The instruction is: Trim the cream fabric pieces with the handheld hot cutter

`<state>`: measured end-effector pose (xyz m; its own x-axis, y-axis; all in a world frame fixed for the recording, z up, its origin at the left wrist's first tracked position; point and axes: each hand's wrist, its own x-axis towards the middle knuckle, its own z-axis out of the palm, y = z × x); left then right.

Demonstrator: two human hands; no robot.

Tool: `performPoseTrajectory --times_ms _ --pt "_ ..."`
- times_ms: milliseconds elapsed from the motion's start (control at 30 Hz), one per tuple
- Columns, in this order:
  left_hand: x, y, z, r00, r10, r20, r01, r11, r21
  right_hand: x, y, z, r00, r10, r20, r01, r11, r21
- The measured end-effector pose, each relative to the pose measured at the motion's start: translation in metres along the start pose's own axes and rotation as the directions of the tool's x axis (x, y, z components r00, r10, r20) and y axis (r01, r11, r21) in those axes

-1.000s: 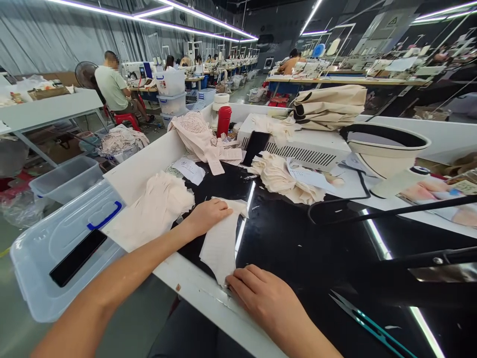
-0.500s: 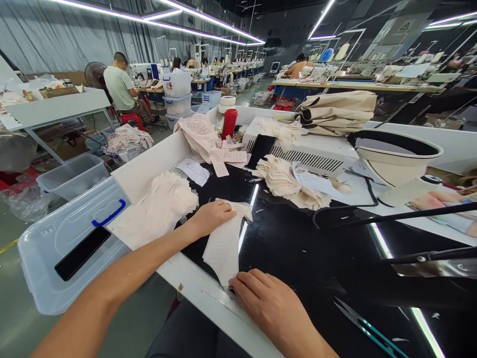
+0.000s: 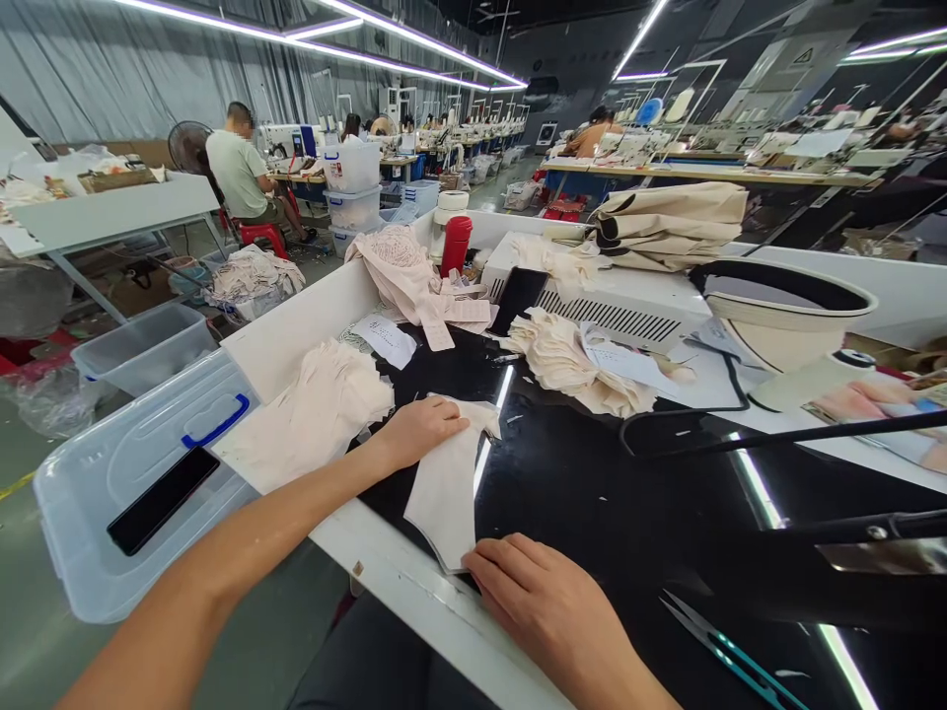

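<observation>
A cream fabric piece lies on the black tabletop close to the front edge. Across its upper end rests my left hand, fingers together and closed on the cloth, thumb out of sight. My right hand is at the lower corner, its bent fingertips pinching the edge of the same piece. To the left of the piece, a heap of cream fabric pieces is spread over the table's edge. Teal-handled thread snips lie on the black surface to the right of my right hand.
Behind the cloth are a second bundle of cream pieces, a dark phone and a red bottle. A black metal arm juts in from the right. Another phone lies on the plastic bin lid.
My right hand has shifted very slightly to the right at the lower corner. My left hand and the fabric piece are almost where they were.
</observation>
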<state>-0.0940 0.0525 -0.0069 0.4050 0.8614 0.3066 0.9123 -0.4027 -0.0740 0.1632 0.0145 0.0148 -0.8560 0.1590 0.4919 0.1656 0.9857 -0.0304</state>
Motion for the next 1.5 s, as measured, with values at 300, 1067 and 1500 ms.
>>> performPoseTrajectory --times_ms 300,1067,1500 --pt "-0.001 0.000 0.000 1.000 -0.013 0.014 0.014 1.000 -0.020 -0.001 0.004 0.005 1.000 -0.004 -0.002 0.004 1.000 0.019" --pt "-0.012 -0.009 0.013 0.997 -0.068 -0.046 0.062 0.990 -0.130 0.027 0.047 0.035 0.876 0.482 -0.005 -0.482 0.876 0.024" --pt "-0.019 -0.020 0.011 0.991 -0.133 -0.015 0.128 0.973 -0.191 0.066 0.064 0.044 0.715 0.688 0.121 -0.683 0.725 -0.085"
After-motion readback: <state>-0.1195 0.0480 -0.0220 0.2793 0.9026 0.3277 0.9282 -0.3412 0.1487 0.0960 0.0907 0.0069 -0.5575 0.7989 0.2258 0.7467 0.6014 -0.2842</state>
